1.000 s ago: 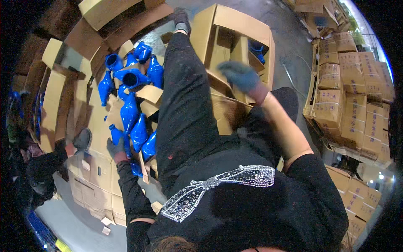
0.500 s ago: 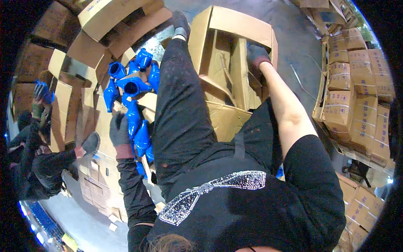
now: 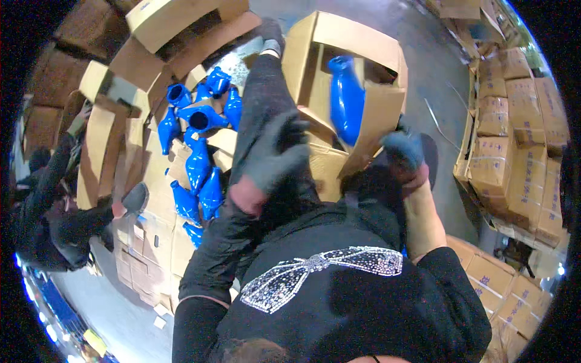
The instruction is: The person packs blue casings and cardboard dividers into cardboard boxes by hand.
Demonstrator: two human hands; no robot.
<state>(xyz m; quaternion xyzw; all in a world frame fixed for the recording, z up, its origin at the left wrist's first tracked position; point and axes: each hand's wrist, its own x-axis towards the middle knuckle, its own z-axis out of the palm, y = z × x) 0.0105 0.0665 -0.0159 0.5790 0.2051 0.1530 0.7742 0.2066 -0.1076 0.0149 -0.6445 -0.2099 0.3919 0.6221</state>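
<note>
We see one blue vase point(image 3: 346, 100) in the carton point(image 3: 369, 121); many blue vases point(image 3: 198, 163) remain outside. Left hand point(image 3: 272, 154) spread, empty; right hand point(image 3: 402, 151) grips the carton's edge.

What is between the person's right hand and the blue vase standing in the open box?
The box's cardboard side flap. The right hand grips the outside of it, while the blue vase stands inside the open box.

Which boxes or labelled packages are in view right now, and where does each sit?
Open cardboard carton: straight ahead by the right hand, brown, flaps up, a blue vase inside.
Stacked cartons: far right, brown, closed, dark print on their sides.
Flattened and open cartons: left, brown, around loose blue vases.
Cartons with blue print: lower right.
</note>
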